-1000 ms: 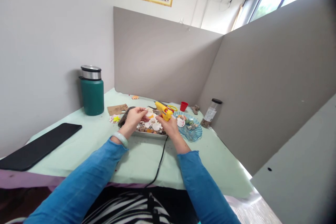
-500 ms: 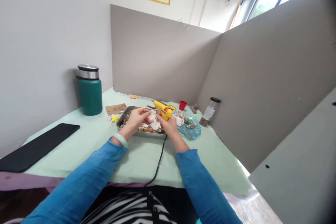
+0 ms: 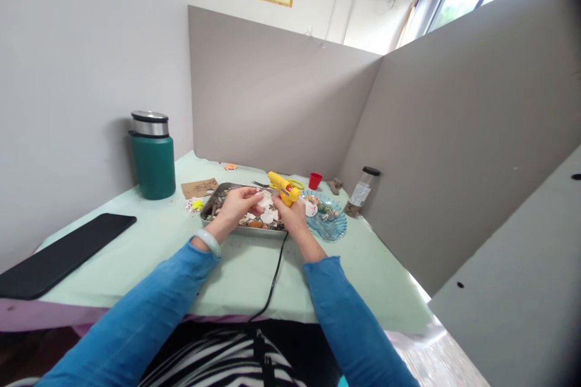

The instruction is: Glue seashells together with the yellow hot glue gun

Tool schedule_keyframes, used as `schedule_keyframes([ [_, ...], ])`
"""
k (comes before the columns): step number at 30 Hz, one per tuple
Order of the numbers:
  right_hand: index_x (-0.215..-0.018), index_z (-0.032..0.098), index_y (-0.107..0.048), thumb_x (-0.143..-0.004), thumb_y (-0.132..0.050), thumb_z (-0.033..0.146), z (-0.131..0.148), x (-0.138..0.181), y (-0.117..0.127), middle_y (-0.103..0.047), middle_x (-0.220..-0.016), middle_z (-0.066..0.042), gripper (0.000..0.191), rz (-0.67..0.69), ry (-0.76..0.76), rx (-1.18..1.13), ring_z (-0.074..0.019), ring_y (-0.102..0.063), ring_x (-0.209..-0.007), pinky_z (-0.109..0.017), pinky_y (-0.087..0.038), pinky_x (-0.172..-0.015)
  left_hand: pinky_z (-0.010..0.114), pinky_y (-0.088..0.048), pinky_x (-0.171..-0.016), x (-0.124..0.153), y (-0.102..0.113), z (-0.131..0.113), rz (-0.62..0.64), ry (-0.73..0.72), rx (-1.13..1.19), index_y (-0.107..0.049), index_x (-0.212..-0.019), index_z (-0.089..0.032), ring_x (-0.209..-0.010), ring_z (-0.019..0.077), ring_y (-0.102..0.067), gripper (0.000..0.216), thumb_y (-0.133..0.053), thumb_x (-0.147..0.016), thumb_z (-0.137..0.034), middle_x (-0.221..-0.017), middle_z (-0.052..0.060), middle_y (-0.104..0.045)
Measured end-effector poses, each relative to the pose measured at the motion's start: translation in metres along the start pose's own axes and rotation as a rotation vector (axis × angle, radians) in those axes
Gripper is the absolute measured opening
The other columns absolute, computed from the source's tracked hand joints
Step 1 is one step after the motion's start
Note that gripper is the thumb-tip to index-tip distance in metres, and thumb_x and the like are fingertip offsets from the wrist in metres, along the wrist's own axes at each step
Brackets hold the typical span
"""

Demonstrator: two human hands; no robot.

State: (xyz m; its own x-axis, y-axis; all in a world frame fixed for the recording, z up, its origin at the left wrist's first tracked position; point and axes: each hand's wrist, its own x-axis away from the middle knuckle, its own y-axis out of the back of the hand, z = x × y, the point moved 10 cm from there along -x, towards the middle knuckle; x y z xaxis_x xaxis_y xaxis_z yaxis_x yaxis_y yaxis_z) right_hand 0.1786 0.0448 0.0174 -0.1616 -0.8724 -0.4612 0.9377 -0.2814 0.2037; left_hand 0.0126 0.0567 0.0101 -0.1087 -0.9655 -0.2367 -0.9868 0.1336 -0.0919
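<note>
My right hand (image 3: 294,215) is wrapped round a yellow hot glue gun (image 3: 282,186), its black cord (image 3: 275,281) running down over the table's front edge. Opposite it, my left hand (image 3: 236,205) pinches a small white piece that looks like a shell (image 3: 265,198); the fingers partly hide it. Both hands are above a metal tray (image 3: 247,231) of shells and small stones. Larger flat white shells (image 3: 269,216) lie among them. Just right of my right hand sits a blue scalloped plate (image 3: 333,231) with colourful small pieces and a white disc (image 3: 311,208).
A green bottle (image 3: 154,166) and a black mat (image 3: 68,254) are on the left. Behind the tray lie a brown board (image 3: 198,188), yellow-handled scissors (image 3: 296,184) and a red cup (image 3: 315,181). A black-lidded jar (image 3: 362,192) leans by the right partition (image 3: 454,151).
The glue gun has tipped slightly, its body shifting a little to the right. My left hand stays nearly in place with the white piece; the whole view has drifted slightly.
</note>
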Motion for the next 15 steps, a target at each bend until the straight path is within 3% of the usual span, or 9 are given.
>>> schedule_keyframes([
  [3,-0.074,0.017,-0.066,-0.073,-0.063,0.042,-0.0003,0.0002,0.0023,-0.062,-0.059,-0.002,0.025,-0.023,-0.010,0.010,-0.0209,-0.062,-0.067,-0.029,-0.047,-0.061,0.027,-0.054,-0.053,0.0003,0.0000,0.0011,-0.012,0.006,-0.004,-0.064,-0.095,-0.009,-0.050,0.0170,-0.065,0.044,-0.082,-0.065,-0.035,-0.056,0.004,-0.067],
  [15,-0.070,0.018,-0.062,-0.071,-0.062,0.040,0.0000,0.0007,0.0036,-0.061,-0.063,-0.001,0.023,-0.033,-0.035,0.017,-0.0177,-0.058,-0.063,-0.027,-0.044,-0.058,0.027,-0.055,-0.054,0.0034,-0.0007,-0.0024,-0.033,-0.010,0.007,-0.060,-0.081,-0.012,-0.051,0.0168,-0.066,0.037,-0.082,-0.065,-0.037,-0.056,0.003,-0.066],
])
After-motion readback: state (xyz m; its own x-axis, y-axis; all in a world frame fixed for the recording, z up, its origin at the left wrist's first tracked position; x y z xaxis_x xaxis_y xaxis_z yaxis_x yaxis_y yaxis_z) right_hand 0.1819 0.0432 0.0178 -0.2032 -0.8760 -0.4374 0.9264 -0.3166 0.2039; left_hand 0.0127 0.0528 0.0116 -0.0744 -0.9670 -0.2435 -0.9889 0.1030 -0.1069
